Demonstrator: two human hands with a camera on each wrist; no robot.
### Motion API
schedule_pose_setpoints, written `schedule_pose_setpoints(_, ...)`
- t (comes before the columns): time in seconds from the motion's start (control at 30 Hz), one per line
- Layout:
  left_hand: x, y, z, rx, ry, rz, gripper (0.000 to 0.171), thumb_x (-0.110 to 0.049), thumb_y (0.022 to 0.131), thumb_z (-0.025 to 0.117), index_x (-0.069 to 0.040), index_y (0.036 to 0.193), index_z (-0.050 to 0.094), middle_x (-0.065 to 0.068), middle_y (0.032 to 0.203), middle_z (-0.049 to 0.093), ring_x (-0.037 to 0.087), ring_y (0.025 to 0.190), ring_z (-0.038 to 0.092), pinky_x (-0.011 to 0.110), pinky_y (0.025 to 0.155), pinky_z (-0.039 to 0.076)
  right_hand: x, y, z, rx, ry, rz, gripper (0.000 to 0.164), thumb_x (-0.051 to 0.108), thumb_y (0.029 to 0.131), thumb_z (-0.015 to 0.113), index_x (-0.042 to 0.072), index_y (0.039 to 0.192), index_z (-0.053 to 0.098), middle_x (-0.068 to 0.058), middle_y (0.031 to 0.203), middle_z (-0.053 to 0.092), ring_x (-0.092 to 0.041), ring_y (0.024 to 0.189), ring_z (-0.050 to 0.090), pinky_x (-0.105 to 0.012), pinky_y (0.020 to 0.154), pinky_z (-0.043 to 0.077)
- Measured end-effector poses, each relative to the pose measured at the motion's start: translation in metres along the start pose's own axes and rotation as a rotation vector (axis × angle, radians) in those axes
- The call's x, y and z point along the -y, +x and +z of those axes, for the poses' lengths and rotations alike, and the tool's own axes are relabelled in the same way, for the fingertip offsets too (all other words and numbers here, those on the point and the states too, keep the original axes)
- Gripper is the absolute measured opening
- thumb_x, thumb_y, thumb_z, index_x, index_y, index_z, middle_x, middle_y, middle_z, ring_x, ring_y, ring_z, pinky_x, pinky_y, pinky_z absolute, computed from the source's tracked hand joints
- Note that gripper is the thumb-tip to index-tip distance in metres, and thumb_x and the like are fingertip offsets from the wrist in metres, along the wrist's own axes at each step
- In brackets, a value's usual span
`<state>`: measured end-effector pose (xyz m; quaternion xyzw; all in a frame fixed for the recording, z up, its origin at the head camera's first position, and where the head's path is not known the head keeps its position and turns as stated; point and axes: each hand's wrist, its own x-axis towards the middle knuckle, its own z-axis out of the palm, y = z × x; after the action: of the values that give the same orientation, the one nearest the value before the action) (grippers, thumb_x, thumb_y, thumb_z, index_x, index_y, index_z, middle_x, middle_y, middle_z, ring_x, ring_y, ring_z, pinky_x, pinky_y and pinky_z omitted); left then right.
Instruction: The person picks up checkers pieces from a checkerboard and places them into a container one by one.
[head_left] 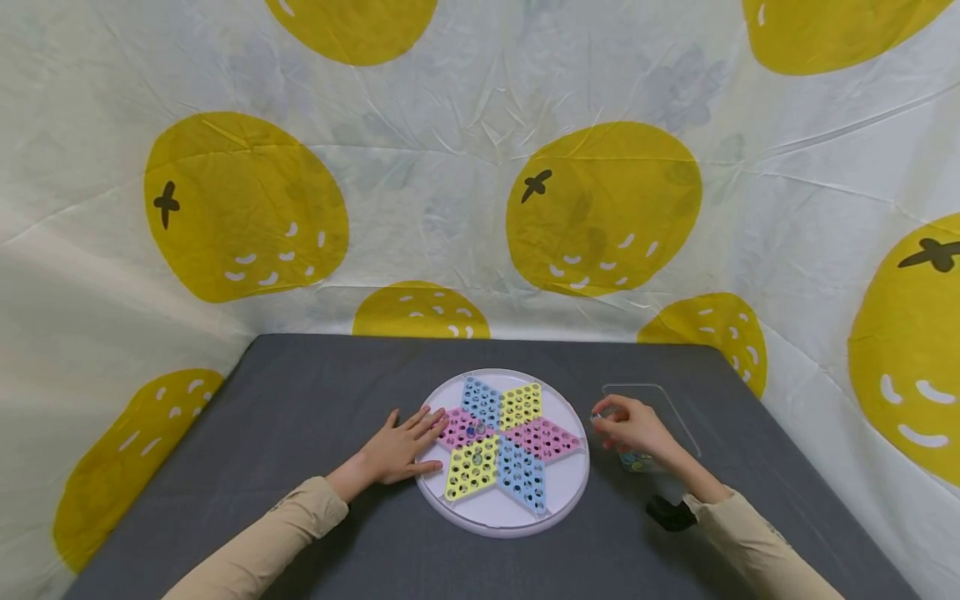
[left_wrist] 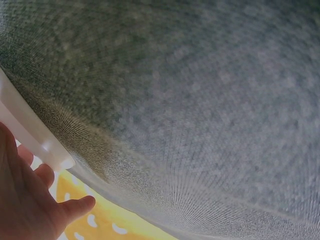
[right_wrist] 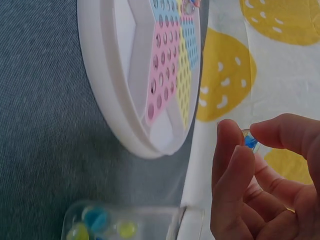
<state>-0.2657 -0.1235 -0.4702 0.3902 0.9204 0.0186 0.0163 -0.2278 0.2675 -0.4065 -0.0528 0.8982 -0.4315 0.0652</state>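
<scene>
Head view shows us a fruit-printed cloth [head_left: 420, 200] behind our dark tabletop [head_left: 337, 375], the star-patterned board [head_left: 564, 483] and, right of it, a clear box [right_wrist: 155, 222]. Our left hand [head_left: 401, 446] spreads over the board's edge; our right hand [head_left: 636, 423] pinches a marble [right_wrist: 250, 141] beside it. We seem mid-transfer; next likely calls for lining up a hole.

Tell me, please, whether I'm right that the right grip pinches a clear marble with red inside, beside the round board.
Only the colour is off: the right grip pinches a clear marble beside the round board, but the right wrist view shows blue inside, not red.
</scene>
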Motion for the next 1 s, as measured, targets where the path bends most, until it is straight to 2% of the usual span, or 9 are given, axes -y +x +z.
schedule_pose_setpoints(0.2,-0.001,0.000,-0.002,-0.006,0.001,0.004,0.070,-0.054,0.088,0.038,-0.013,0.142,0.023,0.006,0.149,0.021,0.031,0.136,0.019,0.065,0.097,0.021,-0.007,-0.007,-0.014,-0.004,0.018,-0.005,0.032,0.022,0.087,0.057,-0.001,0.108,0.053,-0.022,0.083,0.066,-0.028,0.065,0.064,-0.040,0.055,0.051)
schedule_pose_setpoints(0.4,0.000,0.000,0.000,0.011,0.008,-0.010,0.071,-0.056,0.087,0.038,-0.015,0.143,0.020,0.004,0.150,0.019,0.030,0.137,0.018,0.065,0.098,0.020,-0.010,-0.016,-0.028,-0.010,-0.002,-0.021,0.035,0.023,0.087,0.056,-0.003,0.111,0.051,-0.023,0.087,0.066,-0.026,0.066,0.065,-0.038,0.056,0.051)
schedule_pose_setpoints(1.0,0.001,0.000,0.003,-0.005,0.003,-0.007,0.071,-0.057,0.087,0.036,-0.016,0.143,0.020,0.003,0.150,0.019,0.029,0.138,0.017,0.064,0.098,0.020,-0.034,-0.028,-0.055,-0.055,-0.012,0.035,0.041,0.027,0.089,0.054,-0.005,0.115,0.048,-0.020,0.091,0.067,-0.018,0.067,0.066,-0.035,0.059,0.052)
